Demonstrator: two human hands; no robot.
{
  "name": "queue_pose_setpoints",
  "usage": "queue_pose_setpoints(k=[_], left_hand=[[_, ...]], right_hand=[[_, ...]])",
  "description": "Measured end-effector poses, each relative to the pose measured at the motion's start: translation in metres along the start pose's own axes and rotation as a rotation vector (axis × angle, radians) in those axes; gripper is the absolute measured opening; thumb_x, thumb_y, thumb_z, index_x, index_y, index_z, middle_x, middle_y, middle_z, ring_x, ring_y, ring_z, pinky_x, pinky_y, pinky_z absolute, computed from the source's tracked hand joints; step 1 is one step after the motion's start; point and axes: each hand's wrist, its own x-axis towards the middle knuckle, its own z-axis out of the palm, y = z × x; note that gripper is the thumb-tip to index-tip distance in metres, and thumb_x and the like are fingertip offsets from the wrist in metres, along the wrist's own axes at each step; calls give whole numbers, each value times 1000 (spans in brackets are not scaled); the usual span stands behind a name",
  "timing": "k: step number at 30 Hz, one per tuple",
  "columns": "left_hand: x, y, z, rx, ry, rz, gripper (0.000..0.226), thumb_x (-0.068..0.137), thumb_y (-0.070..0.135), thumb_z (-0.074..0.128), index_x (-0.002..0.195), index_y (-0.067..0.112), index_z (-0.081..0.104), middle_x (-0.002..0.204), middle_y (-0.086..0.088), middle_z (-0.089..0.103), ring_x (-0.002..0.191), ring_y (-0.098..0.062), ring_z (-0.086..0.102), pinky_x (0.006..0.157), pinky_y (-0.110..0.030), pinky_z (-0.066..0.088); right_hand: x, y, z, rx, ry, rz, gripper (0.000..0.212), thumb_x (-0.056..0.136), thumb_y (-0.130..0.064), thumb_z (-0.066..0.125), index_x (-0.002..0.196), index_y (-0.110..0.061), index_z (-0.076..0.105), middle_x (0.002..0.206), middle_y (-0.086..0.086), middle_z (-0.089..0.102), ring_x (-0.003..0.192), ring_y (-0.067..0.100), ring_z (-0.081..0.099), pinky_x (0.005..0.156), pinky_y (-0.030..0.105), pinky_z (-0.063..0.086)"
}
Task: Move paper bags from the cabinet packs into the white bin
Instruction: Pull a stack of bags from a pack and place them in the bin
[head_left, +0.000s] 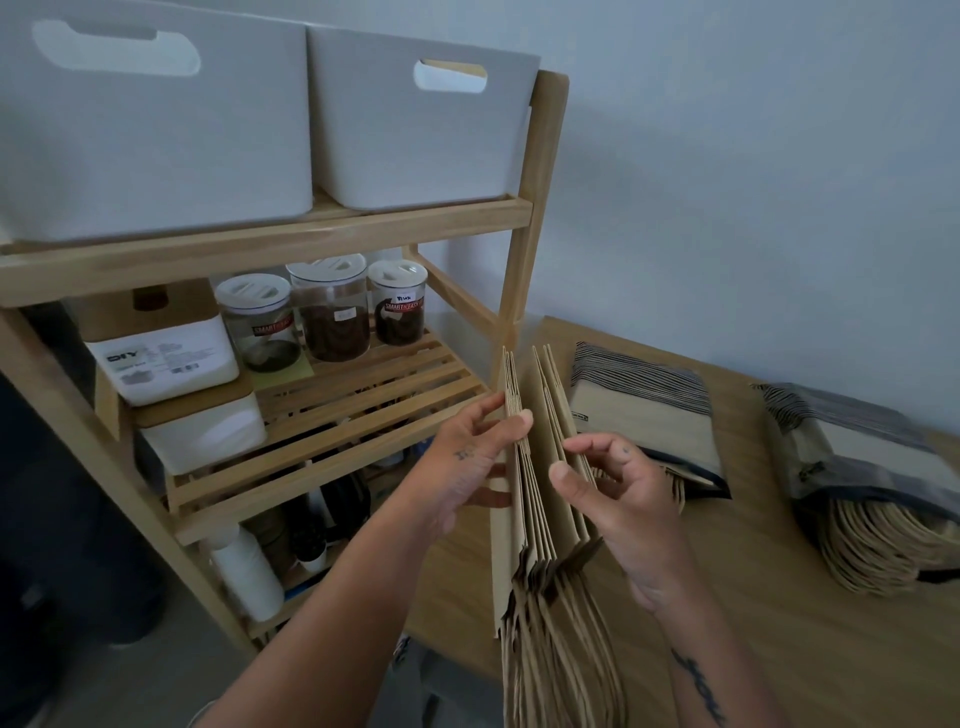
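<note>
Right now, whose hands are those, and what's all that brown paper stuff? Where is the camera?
The camera sits on a person's head and looks down, so you see their own two hands. The left hand and the right hand hold a bunch of flat brown paper bags between them, string handles hanging down. On the wooden table lie two more packs of bags, wrapped in plastic. On the left stands a wooden shelf with two white bins on top and jars underneath.
</note>
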Motion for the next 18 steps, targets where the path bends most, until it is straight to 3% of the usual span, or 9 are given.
queue_pose_setpoints(k=[3, 8, 12, 18], left_hand=[[-1, 1, 1, 2, -6, -2, 51, 85, 37, 63, 133, 37, 45, 110, 11, 61, 95, -18, 61, 62, -28, 52], [-2, 0, 1, -2, -3, -7, 52, 85, 37, 62, 134, 36, 44, 110, 10, 63, 94, -18, 62, 64, -30, 52], [-1, 0, 1, 11, -4, -6, 55, 85, 39, 61, 137, 35, 42, 113, 9, 62, 95, -17, 60, 63, -28, 52], [-1, -2, 1, 5, -18, 4, 56, 86, 38, 60, 138, 35, 39, 103, 16, 58, 92, -14, 59, 65, -28, 51]], right_hand=[[0, -1, 1, -36, -9, -3, 25, 70, -16, 77, 91, -20, 64, 96, -10, 63, 84, -16, 56, 71, 1, 43], [1, 0, 1, -49, -18, 24, 29, 68, -14, 79, 91, -22, 64, 100, -9, 64, 89, -15, 55, 81, 15, 41], [0, -2, 0, -25, -14, 38, 29, 69, -11, 78, 91, -22, 63, 101, -11, 62, 86, -19, 55, 77, 14, 40], [0, -2, 1, -35, -4, 42, 33, 64, -18, 80, 91, -24, 62, 105, -9, 62, 103, -4, 53, 81, 16, 38]])
